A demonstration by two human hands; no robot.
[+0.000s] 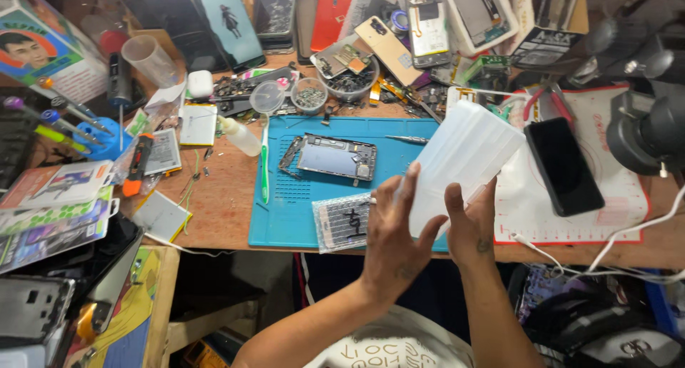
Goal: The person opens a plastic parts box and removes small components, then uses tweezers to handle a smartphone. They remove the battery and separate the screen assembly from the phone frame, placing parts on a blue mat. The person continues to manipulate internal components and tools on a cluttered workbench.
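A cluttered wooden worktop (221,204) carries a blue mat (300,218). Over the mat's right edge, both hands hold up a translucent white plastic case (464,157), tilted. The left hand (389,232) has its grip closed on the case's lower left edge; the right hand (471,222) grips its bottom. On the mat lie an opened phone (335,157) and a bubble-wrapped part (342,222). Right of the mat rests a black phone (564,165).
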